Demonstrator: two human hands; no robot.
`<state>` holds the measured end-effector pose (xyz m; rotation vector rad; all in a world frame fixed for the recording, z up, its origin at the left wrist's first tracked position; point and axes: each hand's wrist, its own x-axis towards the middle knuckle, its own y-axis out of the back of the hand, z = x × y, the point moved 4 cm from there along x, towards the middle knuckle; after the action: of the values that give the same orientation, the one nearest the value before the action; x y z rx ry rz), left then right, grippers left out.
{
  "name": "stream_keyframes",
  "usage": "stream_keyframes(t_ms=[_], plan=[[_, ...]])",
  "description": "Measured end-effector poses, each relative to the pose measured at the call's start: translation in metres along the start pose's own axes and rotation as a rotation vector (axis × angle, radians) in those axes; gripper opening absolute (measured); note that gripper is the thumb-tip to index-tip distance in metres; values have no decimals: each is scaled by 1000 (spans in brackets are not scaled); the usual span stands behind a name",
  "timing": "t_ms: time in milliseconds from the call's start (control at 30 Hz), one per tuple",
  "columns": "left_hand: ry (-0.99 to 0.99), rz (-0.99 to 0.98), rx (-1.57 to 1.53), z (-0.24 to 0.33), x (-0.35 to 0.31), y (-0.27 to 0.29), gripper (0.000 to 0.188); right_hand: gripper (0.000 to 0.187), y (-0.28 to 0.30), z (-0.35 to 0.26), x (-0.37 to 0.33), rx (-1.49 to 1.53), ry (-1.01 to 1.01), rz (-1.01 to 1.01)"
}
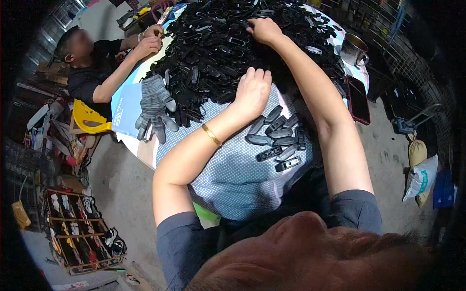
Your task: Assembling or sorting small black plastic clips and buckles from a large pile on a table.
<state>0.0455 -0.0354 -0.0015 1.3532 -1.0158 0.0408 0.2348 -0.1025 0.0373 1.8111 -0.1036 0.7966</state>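
Observation:
A big heap of small black plastic parts point(213, 53) covers the far side of the table. My left hand point(253, 92) is at the heap's near edge with its fingers curled; whatever it may hold is hidden beneath them. Farther off, my right hand point(266, 31) reaches over the heap, fingertips closed together among the dark parts, and I cannot make out what is in them. A small group of oblong black plastic pieces point(279, 133) lies on the grey patterned cloth point(218, 160) near me, between my forearms.
A grey knit glove point(156, 104) rests left of the heap. At the right stand a metal mug point(353, 48) and a phone point(357, 99) by the table's edge. Across to the left sits another person point(90, 72), hands at the heap. A wooden rack point(80, 228) stands on the floor.

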Motion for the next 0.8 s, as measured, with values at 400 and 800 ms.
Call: stream_keyframes(t_ms=[400, 800], plan=[[700, 92, -1325, -53, -13, 18, 24, 24, 60, -8, -69, 214, 196, 178], [869, 26, -1641, -37, -20, 5, 30, 29, 92, -42, -160, 611, 189, -45]])
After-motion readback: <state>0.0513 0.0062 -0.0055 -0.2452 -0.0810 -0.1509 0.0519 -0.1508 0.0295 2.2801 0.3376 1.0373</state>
